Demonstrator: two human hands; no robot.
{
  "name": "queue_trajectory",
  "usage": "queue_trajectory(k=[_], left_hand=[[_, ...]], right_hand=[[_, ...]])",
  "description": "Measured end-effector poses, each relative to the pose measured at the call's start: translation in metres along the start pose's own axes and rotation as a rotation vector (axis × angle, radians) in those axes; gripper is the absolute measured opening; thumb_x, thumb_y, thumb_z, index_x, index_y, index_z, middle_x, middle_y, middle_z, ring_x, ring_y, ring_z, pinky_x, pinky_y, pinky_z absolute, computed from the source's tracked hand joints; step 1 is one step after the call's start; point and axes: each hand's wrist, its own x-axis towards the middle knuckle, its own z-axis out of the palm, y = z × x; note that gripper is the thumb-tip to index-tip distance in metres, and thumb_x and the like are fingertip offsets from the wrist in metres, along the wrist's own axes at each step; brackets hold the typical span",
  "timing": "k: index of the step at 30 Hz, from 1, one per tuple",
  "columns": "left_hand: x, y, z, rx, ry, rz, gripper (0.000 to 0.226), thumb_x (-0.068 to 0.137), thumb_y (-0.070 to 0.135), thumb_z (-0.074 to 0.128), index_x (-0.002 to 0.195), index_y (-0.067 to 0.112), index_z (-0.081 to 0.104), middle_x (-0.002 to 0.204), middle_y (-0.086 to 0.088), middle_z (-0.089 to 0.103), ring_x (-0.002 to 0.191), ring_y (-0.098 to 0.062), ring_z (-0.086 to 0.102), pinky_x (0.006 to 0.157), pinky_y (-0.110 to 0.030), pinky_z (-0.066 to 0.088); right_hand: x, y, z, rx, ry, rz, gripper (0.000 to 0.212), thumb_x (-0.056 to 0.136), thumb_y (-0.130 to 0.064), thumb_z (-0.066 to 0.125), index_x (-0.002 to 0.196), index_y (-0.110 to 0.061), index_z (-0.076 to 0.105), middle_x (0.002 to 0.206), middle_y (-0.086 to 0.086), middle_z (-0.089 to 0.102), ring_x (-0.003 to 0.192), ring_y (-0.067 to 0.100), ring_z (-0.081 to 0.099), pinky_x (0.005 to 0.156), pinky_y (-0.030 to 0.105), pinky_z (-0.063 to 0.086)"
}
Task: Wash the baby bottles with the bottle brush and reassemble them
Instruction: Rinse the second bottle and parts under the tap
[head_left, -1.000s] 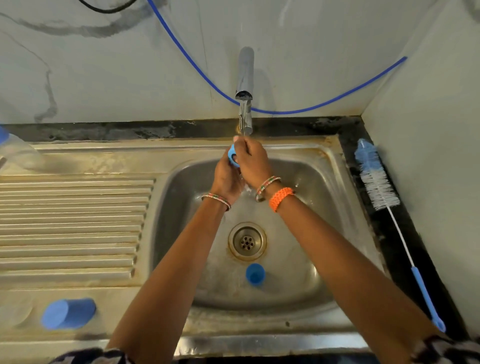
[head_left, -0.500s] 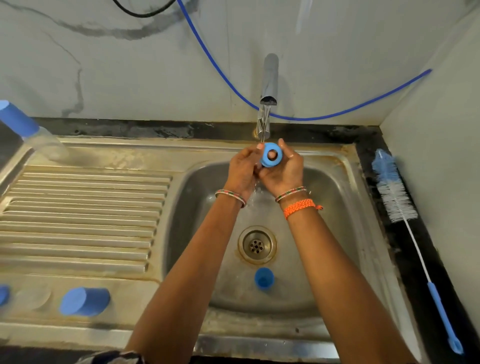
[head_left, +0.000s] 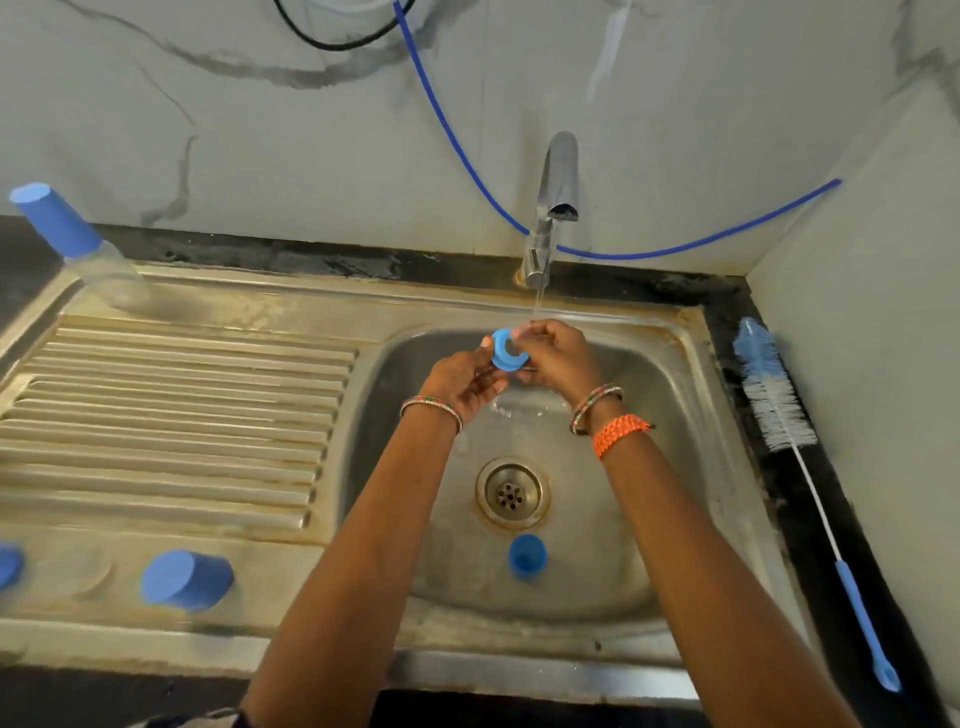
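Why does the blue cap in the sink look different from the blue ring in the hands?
The blue cap is a closed cup shape; the blue ring has a hole through it. The cap sits alone on the sink floor near the drain; the ring is held up under the running tap by the left hand and right hand. Both are blue.

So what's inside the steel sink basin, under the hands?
In the steel sink basin: a round metal drain and a small blue cap just in front of it. Both hands, left and right, hold a blue screw ring under the running water. The forearms cover parts of the floor.
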Motion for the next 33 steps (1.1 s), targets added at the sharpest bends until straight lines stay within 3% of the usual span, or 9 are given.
queue_trajectory(k=[3,7,11,13,18,23,26,33], left_hand=[[-0.013,0.008,-0.023,-0.051,0.033,-0.011,0.016,0.095,0.014,0.055,0.086,0.004,0.062,0.053,-0.004,0.066,0.044,-0.009,0.062,0.049,-0.020,0.055],[-0.046,0.026,-0.064,-0.052,0.045,0.090,0.015,0.096,0.011,0.053,0.083,0.006,0.059,0.055,-0.003,0.065,0.043,-0.007,0.059,0.048,-0.018,0.053],[-0.089,0.050,-0.151,0.139,0.361,0.527,0.009,0.092,0.004,0.054,0.093,0.012,0.056,0.081,-0.007,0.062,0.049,-0.007,0.059,0.046,-0.018,0.046],[-0.113,0.061,-0.199,0.296,0.500,0.696,0.018,0.090,0.001,0.053,0.103,0.013,0.056,0.091,-0.007,0.065,0.060,-0.009,0.061,0.049,-0.017,0.047],[-0.172,0.089,-0.297,0.438,0.733,0.888,0.027,0.083,-0.004,0.049,0.102,0.013,0.058,0.094,0.000,0.066,0.074,-0.008,0.063,0.060,-0.017,0.049],[-0.198,0.097,-0.366,0.476,0.839,0.842,0.028,0.088,-0.006,0.049,0.098,0.018,0.060,0.092,0.002,0.067,0.075,-0.011,0.063,0.064,-0.030,0.053],[-0.199,0.091,-0.390,0.476,0.839,0.782,0.026,0.089,-0.005,0.048,0.098,0.016,0.060,0.094,-0.003,0.068,0.076,-0.014,0.065,0.065,-0.034,0.054],[-0.188,0.084,-0.394,0.469,0.786,0.752,0.024,0.089,-0.006,0.047,0.097,0.010,0.062,0.092,-0.001,0.067,0.077,-0.013,0.066,0.065,-0.030,0.054]], right_hand=[[-0.020,-0.004,0.010,-0.357,-0.128,-0.232,0.045,0.078,-0.013,0.075,0.120,-0.008,0.057,0.106,0.003,0.062,0.092,0.016,0.060,0.078,0.023,0.049],[-0.034,-0.020,0.050,-0.497,-0.095,-0.402,0.038,0.073,-0.014,0.077,0.108,-0.007,0.065,0.101,0.008,0.068,0.089,0.016,0.061,0.077,0.023,0.047],[-0.036,-0.055,0.133,-0.440,-0.190,-0.475,0.051,0.069,-0.015,0.081,0.115,-0.009,0.059,0.082,0.002,0.060,0.076,0.017,0.058,0.068,0.015,0.040],[-0.042,-0.069,0.181,-0.405,-0.294,-0.545,0.055,0.068,-0.013,0.081,0.118,-0.010,0.057,0.078,0.000,0.057,0.073,0.015,0.055,0.066,0.012,0.037],[-0.062,-0.084,0.304,-0.434,-0.572,-0.696,0.037,0.068,-0.005,0.076,0.103,-0.002,0.068,0.095,0.014,0.069,0.082,0.021,0.063,0.076,0.020,0.047],[-0.073,-0.079,0.387,-0.511,-0.752,-0.714,0.041,0.067,-0.003,0.076,0.107,-0.001,0.066,0.101,0.014,0.068,0.088,0.021,0.062,0.080,0.022,0.045],[-0.076,-0.071,0.416,-0.541,-0.790,-0.724,0.038,0.067,-0.003,0.075,0.104,-0.001,0.067,0.099,0.015,0.068,0.087,0.023,0.062,0.082,0.032,0.049],[-0.077,-0.065,0.428,-0.645,-0.830,-0.744,0.047,0.071,-0.008,0.073,0.116,-0.003,0.059,0.106,0.016,0.064,0.095,0.028,0.061,0.083,0.030,0.046]])
